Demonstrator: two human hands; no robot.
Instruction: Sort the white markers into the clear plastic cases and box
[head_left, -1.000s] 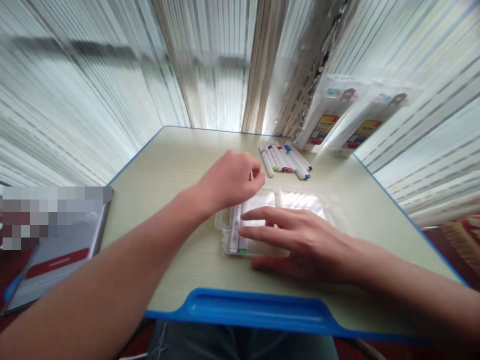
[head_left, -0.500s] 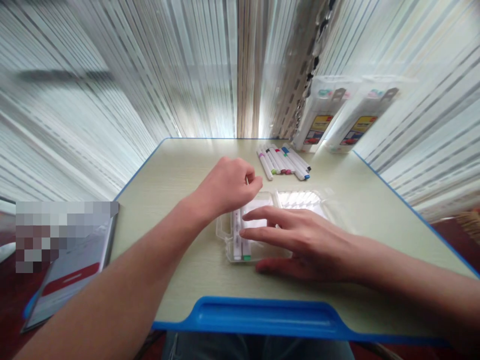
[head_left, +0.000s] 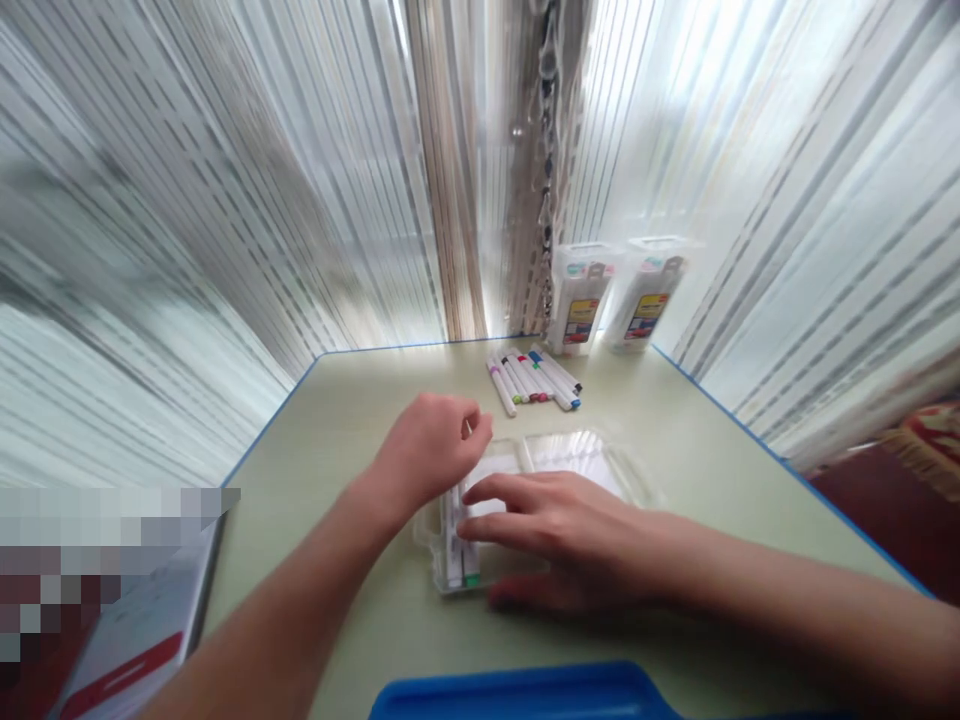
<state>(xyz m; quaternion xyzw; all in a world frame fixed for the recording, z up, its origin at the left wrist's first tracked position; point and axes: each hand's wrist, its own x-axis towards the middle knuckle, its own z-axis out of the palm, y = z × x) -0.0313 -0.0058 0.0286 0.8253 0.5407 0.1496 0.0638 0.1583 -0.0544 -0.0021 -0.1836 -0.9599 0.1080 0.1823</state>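
An opened clear plastic case [head_left: 442, 590] lies on the table. Along its left side are two white markers [head_left: 454, 560], one with a green end. My right hand [head_left: 559, 530] reaches over the case from the right, fingers stretched and apart, with two fingertips on or just above the markers. Its palm covers part of the case. My left hand [head_left: 431, 450] is curled at the case's upper left, thumb against fingers; whatever may be inside them is hidden. Beyond the case lies a row of white markers [head_left: 532, 378] with coloured ends.
Two clear packages [head_left: 581, 310] with yellow labels stand at the table's back right, before a striped curtain [head_left: 360, 200]. A flat panel with a red band [head_left: 124, 675] is at the left. A blue tray [head_left: 517, 690] edges the table's front.
The view has tilted up and swung right, so everything sits lower and further left. Both hands keep nearly the same pose over the case.
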